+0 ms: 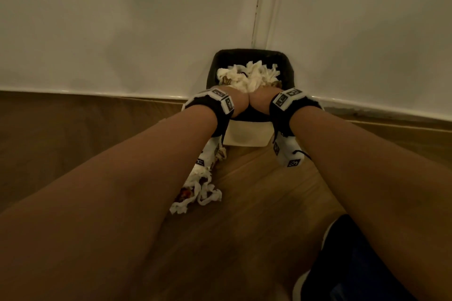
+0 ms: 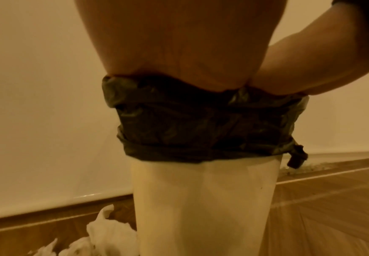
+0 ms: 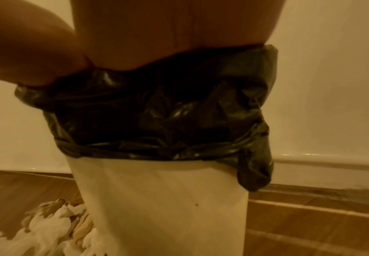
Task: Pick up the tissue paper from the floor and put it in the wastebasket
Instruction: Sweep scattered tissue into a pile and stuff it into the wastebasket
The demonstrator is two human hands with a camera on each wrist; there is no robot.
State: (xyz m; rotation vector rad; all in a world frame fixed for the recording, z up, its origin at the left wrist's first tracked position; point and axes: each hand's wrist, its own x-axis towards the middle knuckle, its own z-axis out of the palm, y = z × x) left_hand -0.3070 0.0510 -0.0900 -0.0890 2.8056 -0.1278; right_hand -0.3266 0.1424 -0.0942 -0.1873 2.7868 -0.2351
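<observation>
Two forearms fill the lower frame; left hand [image 1: 241, 102] and right hand [image 1: 261, 99] reach into the wastebasket [image 1: 288, 66] at centre, fingers hidden. Some tissue paper [image 1: 247, 76] is binned; more tissue [image 1: 200, 193] remains on the floor.

Dim, warm yellowish light is filling all three views; soft shadows are mottling the wall [image 1: 122, 19], both wrist pictures are looking blurred, and wide-angle distortion is bending the skirting line.
</observation>
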